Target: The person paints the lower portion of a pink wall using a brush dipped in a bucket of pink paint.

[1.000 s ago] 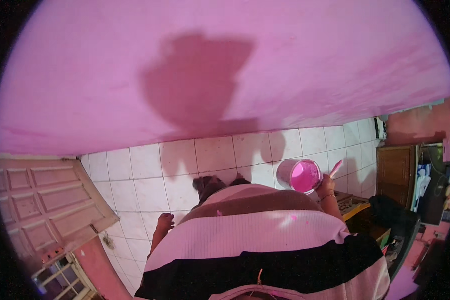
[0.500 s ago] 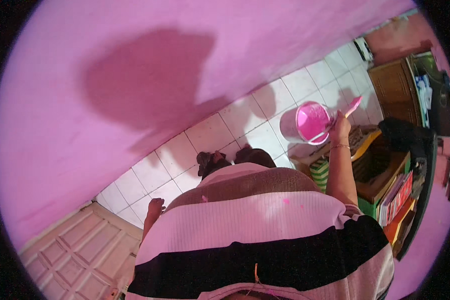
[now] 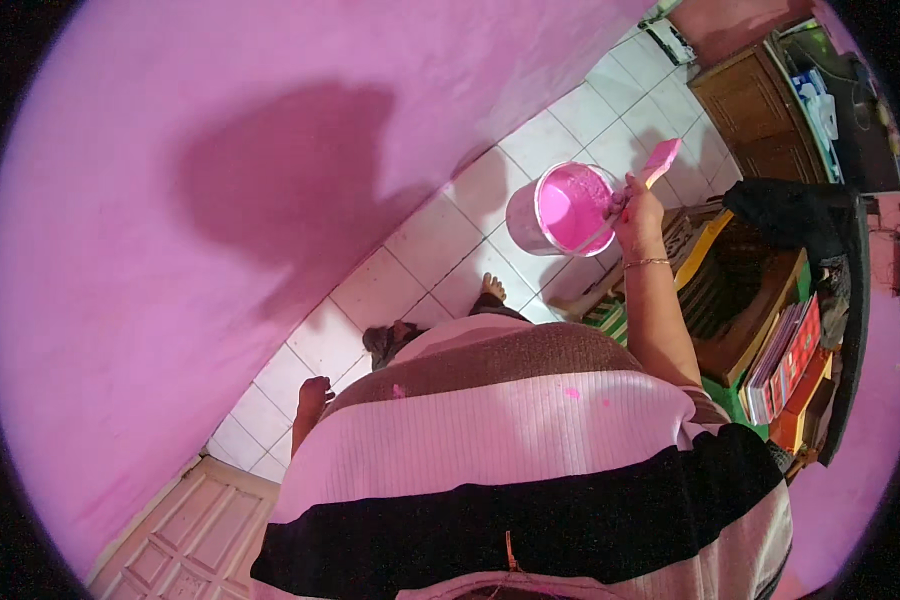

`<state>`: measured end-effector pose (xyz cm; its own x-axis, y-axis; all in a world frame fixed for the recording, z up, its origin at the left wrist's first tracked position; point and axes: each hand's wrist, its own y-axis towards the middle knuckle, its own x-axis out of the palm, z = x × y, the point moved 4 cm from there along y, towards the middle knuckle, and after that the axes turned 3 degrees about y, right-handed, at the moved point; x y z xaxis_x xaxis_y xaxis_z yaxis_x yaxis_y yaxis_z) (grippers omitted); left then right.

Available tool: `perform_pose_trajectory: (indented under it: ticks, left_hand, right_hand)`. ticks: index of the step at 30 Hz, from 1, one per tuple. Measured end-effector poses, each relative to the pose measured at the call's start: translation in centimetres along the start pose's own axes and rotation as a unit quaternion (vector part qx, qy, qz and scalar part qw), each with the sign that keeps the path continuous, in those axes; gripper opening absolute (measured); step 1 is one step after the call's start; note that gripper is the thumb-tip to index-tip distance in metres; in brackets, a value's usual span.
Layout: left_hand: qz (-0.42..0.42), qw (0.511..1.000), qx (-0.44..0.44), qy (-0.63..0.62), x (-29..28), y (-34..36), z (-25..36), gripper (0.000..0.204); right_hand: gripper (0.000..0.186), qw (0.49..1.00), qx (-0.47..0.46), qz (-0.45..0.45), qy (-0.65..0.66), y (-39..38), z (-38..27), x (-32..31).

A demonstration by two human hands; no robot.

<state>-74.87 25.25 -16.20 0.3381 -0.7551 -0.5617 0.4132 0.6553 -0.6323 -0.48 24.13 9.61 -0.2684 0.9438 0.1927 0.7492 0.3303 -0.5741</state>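
Observation:
My right hand (image 3: pixel 637 212), stretched out ahead on the right, is closed around a paintbrush (image 3: pixel 660 163) whose broad head is coated in pink. The same grip carries a pail (image 3: pixel 530 218) by its thin handle; the pail tilts, and bright pink paint shows inside it. It hangs above the white floor tiles. At my left side my left hand (image 3: pixel 313 397) hangs low with its fingers loosely bent and partly apart. Nothing shows in it.
A pink wall (image 3: pixel 120 250) fills the left and far side. Close on my right stands a wooden shelf unit (image 3: pixel 755 325) with books (image 3: pixel 782 365) in it. A brown cabinet (image 3: pixel 755 105) is at the far right, a panelled door (image 3: pixel 185 530) at lower left.
The pail, brush and my right hand now appear further left and higher in the picture. My view has turned and a bare foot has come forward. Both hands keep their hold as before.

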Motion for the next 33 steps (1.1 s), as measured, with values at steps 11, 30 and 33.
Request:
perform_pose_trajectory:
  ticks: [11,30,33]
  left_hand:
    - [0.055,0.918,-0.259,-0.294,1.9,2.3,10.6,0.039]
    - [0.062,0.847,-0.339,-0.404,-3.2,3.9,11.6,0.017]
    - [0.066,0.876,-0.320,-0.355,-2.4,4.9,16.0,0.033]
  right_hand:
    - [0.018,1.000,0.005,0.011,-0.020,5.4,-2.2,-1.5]
    - [0.026,0.994,0.042,0.097,0.029,12.5,-1.2,-3.5]
    - [0.025,0.997,0.044,0.060,0.029,13.8,-1.4,-5.0]
